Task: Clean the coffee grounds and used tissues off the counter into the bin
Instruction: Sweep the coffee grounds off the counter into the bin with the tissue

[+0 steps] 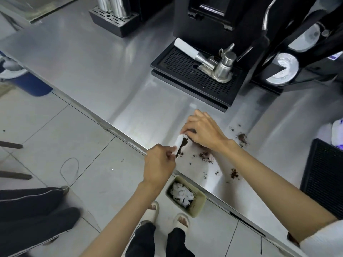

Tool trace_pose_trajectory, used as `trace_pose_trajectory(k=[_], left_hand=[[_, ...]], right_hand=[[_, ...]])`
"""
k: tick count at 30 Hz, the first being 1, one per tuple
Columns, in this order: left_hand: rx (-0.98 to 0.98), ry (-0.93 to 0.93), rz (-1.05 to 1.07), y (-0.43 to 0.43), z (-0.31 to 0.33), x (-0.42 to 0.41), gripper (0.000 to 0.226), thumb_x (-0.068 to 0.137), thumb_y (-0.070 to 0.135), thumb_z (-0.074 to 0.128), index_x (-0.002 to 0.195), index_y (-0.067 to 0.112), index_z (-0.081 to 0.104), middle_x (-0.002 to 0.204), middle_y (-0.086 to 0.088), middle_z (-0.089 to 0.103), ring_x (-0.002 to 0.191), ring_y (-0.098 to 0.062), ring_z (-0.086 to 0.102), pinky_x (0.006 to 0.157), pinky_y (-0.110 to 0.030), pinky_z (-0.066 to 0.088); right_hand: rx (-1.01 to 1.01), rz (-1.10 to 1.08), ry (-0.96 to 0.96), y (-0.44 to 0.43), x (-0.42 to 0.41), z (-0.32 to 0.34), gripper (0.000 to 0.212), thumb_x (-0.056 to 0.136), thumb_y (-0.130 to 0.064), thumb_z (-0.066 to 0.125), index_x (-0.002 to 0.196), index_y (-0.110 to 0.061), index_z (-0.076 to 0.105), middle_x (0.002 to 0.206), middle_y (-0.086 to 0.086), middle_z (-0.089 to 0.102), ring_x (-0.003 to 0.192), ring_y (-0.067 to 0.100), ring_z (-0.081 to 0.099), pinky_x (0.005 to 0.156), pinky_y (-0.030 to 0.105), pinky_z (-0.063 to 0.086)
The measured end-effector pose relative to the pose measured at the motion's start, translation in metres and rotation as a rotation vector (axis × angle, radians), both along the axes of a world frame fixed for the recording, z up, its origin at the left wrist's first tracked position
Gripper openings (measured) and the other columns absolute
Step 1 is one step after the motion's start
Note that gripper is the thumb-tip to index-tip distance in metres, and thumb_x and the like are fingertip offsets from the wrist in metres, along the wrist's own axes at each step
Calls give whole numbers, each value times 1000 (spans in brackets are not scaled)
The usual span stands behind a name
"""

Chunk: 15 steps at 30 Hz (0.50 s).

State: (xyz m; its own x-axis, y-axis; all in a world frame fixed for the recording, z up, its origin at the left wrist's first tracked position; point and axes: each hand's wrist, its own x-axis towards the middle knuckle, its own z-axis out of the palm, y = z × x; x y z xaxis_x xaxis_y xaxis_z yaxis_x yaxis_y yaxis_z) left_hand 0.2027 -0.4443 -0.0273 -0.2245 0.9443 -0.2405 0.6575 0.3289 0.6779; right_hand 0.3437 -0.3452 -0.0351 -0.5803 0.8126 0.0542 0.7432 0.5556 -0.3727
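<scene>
Just right of the frame's centre, both hands meet over the steel counter [96, 71] near its front edge. The left hand [159, 165] comes up from the bottom centre, thumb and forefinger pinched on the lower end of a white tissue [179, 142]. The right hand [203, 131] reaches in from the lower right, fingertips pressed together on the tissue's upper end, palm down over the counter. The tissue stretches between the two hands, and a dark streak of coffee grounds [182, 146] lies along its right edge.

More grounds are scattered on the counter to the right of the hands: a clump [206, 156] just below the right wrist, another [243, 139] beyond the forearm toward the right, and a small pile [234, 174] lower down near the counter's edge, with fine specks between them.

The bin [198, 205] stands on the tiled floor at lower centre, just below the counter edge and beside the left forearm. It is pale green, open-topped, with crumpled white tissues [181, 194] inside.

At upper centre right a black drip tray [178, 60] holds a portafilter [196, 55] with a white handle. At the right edge lies a black mat [324, 175]
</scene>
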Motion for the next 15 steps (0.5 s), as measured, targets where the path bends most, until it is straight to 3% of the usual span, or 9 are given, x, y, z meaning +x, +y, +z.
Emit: trace_pose_trajectory(k=[3, 6, 8, 11, 15], left_hand=[[-13, -26, -17, -3, 2, 13, 27, 81, 4, 58, 104, 14, 70, 89, -6, 75, 80, -17, 67, 71, -14, 43], [8, -50, 34, -1, 6, 10, 27, 79, 2, 58, 98, 13, 72, 67, 4, 66, 56, -3, 57, 57, 0, 39], [23, -40, 99, 1, 9, 1, 28, 78, 3, 58, 98, 16, 73, 57, 8, 58, 51, 1, 56, 54, 0, 39], [6, 5, 161, -1, 8, -8, 30, 79, 4, 57, 101, 17, 72, 73, -2, 69, 69, -13, 63, 68, -20, 46], [-1, 39, 177, -8, 0, 1, 28, 79, 7, 59, 102, 17, 71, 89, -8, 76, 84, -21, 67, 77, -23, 46]], right_hand=[[-11, 35, -26, 1, 12, 3, 13, 85, -17, 63, 90, -19, 75, 80, -1, 67, 87, 18, 46, 84, 31, 36], [-31, 43, 17, 8, 14, 9, 12, 84, -20, 65, 90, -19, 75, 74, -7, 58, 85, 14, 41, 87, 36, 36], [-22, 58, 43, 13, 4, 13, 13, 85, -23, 64, 91, -20, 75, 76, -8, 58, 88, 17, 45, 86, 34, 34], [-9, 111, 30, 15, -17, 9, 13, 86, -22, 63, 93, -20, 74, 86, -1, 69, 93, 19, 47, 84, 29, 31], [-9, 122, 58, 10, -13, -1, 13, 85, -17, 63, 89, -20, 75, 84, 1, 69, 90, 21, 48, 85, 34, 37]])
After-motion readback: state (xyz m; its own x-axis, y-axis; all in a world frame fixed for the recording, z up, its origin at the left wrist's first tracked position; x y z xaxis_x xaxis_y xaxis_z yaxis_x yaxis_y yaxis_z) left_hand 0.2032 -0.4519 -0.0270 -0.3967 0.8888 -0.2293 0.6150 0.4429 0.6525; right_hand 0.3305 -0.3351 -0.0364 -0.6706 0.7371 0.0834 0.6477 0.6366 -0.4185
